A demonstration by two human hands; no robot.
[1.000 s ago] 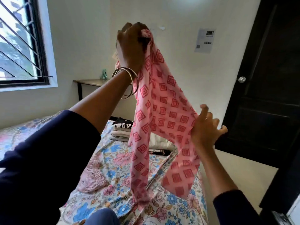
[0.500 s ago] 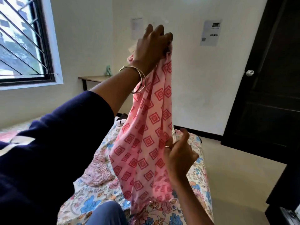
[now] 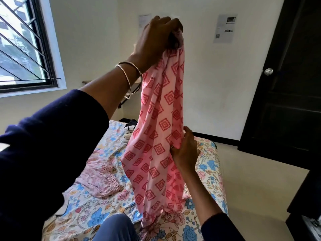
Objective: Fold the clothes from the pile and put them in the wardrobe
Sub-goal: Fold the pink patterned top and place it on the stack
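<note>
A: Start w/ what's nearest. Report.

B: Blue-clad knee (image 3: 114,228) at bottom edge, person seated on the bed (image 3: 211,173), floral sheet. Dark navy sleeve (image 3: 48,145) on left arm, raised across the view.

A: Task item?

B: Pink cloth (image 3: 156,153) w/ red diamond print, hanging vertically in mid-air above the bed. Lower end reaches the sheet near the knee. Top end bunched.

A: Hands. State each.

B: Right hand (image 3: 184,152) at mid-height of cloth, right edge. Fingers go behind the fabric, thumb up alongside; looks like a pinch on the edge, grip partly hidden. Left hand (image 3: 156,39) high up, fingers curled tight round the bunched top of cloth, carrying its weight. Two metal bangles (image 3: 129,79) on that wrist.

A: Other items on bed?

B: Crumpled pink patterned garment (image 3: 99,180) lying left of the hanging cloth, on the sheet. Further back, small stack of folded clothes (image 3: 129,131), dark piece w/ white print on top, partly hidden behind cloth.

A: Beyond the bed?

B: Barred window (image 3: 22,44) at left. Small table (image 3: 86,82) vs. far wall, mostly hidden by the arm. Two paper sheets on the wall (image 3: 225,28). Dark door (image 3: 288,84) w/ round metal knob (image 3: 268,71) at right. Wardrobe: can't identify from here.
</note>
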